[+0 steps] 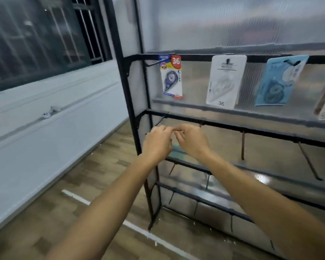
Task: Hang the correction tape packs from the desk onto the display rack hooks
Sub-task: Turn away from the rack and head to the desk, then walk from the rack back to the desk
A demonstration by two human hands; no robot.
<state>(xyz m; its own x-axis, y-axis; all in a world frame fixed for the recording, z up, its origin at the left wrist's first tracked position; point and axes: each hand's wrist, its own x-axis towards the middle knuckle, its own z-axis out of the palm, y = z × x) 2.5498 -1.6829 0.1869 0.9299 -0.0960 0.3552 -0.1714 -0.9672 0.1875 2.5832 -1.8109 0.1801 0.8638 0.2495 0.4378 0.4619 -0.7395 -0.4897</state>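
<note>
Both my hands are up at the second bar (233,126) of the rack (129,91), close together, fingertips almost meeting. My left hand (157,142) and right hand (192,140) each have their fingers curled in as if pinching the top edge of a pack (177,153); a blurred green-blue patch shows just below and between them, and I take that for the pack hanging down from my fingers. The blur is heavy, so I cannot tell for sure what each hand has, though both look closed on that same thing.

I hold it by the top with two hands because the hang hole sits there and needs steadying to meet a thin wire. The leftmost hook (161,120) on this bar sticks out just above and left of my knuckles, and I judge that to be my target: the pack is near it but not yet on it.

On the top bar three packs already hang: a red and yellow one (171,77) at the left, a white one (225,81) in the middle, a blue one (280,81) tilted to the right, and a fourth thing cut off at the frame edge. The other hooks on the second bar and lower bars are bare, so much of the job remains. The desk is out of view
</note>
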